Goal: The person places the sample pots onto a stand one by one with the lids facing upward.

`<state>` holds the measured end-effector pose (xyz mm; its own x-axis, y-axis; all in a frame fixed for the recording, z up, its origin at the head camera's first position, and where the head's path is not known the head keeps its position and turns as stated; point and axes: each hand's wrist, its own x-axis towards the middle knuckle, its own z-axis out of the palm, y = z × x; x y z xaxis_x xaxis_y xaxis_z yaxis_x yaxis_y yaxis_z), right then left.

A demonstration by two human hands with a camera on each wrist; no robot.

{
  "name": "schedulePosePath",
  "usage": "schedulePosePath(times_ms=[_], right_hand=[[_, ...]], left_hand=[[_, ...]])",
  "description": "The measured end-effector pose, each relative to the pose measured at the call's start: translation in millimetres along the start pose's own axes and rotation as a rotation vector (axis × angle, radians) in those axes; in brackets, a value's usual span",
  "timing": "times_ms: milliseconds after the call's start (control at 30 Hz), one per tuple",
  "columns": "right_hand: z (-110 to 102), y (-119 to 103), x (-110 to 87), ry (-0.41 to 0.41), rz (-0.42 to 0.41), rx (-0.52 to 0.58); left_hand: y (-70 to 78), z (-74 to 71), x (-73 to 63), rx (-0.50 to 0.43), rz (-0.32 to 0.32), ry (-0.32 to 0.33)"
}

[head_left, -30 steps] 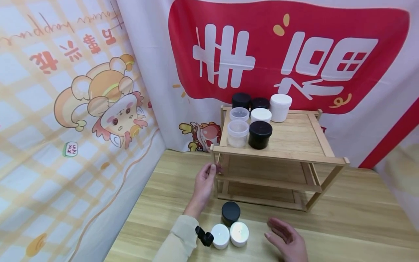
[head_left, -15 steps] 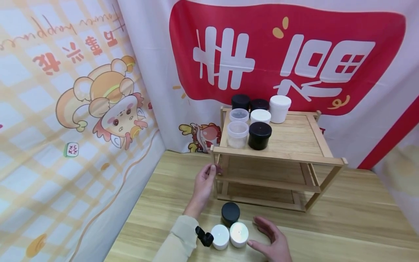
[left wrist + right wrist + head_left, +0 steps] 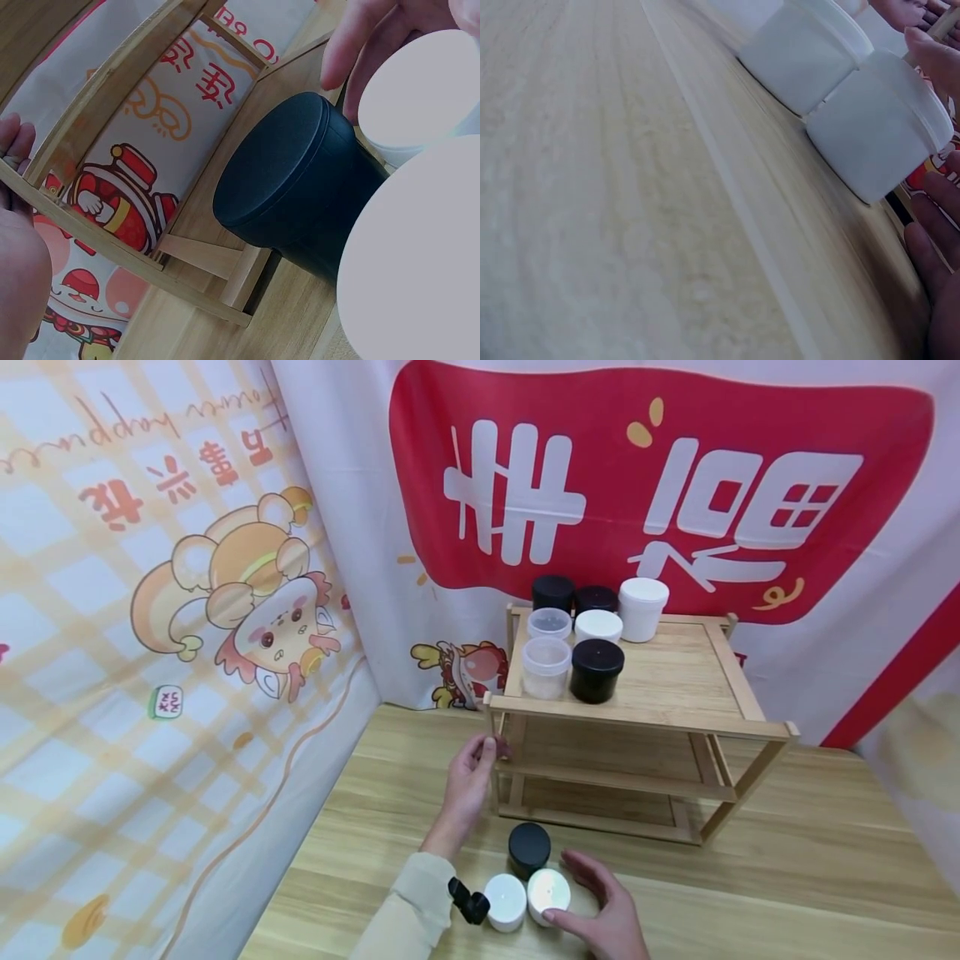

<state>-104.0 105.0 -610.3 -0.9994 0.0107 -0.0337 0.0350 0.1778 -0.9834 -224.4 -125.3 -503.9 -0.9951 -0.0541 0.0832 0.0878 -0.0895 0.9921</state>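
My left hand (image 3: pixel 467 777) holds the left front post of a wooden three-tier shelf (image 3: pixel 697 672); the left wrist view shows the fingers behind the post (image 3: pixel 97 240). On the floor before the shelf stand a black-lidded jar (image 3: pixel 528 847) and two white jars, one at left (image 3: pixel 505 902) and one at right (image 3: pixel 548 889). At the right white jar, my right hand (image 3: pixel 609 910) is spread, its thumb at the lid's edge. The right wrist view has the fingers (image 3: pixel 934 225) apart from this white jar (image 3: pixel 877 127).
On the shelf's top, at its left, stand several jars: black ones (image 3: pixel 597 668), white ones (image 3: pixel 643 608) and translucent ones (image 3: pixel 546 667). Two lower tiers (image 3: pixel 607 747) lie beneath. Printed curtains (image 3: pixel 360 527) hang behind and at the left.
My right hand has moved left across the floor to the right white jar. The left hand stays on the shelf post, and the jars have not moved.
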Motion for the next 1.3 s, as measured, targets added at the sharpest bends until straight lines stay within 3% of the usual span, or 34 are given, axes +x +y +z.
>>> schedulePosePath(times_ms=[167,433,633,1067,1300], right_hand=[[3.9,2.5,1.6,-0.003,0.010,-0.028],[5.3,7.8,-2.1,-0.036,-0.061,-0.130],[8.2,9.3,-1.8,-0.038,-0.048,-0.212],[8.8,7.5,-2.3,-0.029,-0.052,-0.216],[9.1,6.7,-3.5,0.005,-0.107,-0.208]], left_hand=[[0.5,0.4,-0.2,-0.003,0.002,0.003],[-0.2,1.7,-0.1,-0.005,0.002,0.011],[-0.3,2.0,-0.1,-0.013,0.006,0.007],[0.1,0.5,-0.5,-0.004,0.001,-0.010],[0.6,1.0,-0.1,-0.016,0.010,-0.005]])
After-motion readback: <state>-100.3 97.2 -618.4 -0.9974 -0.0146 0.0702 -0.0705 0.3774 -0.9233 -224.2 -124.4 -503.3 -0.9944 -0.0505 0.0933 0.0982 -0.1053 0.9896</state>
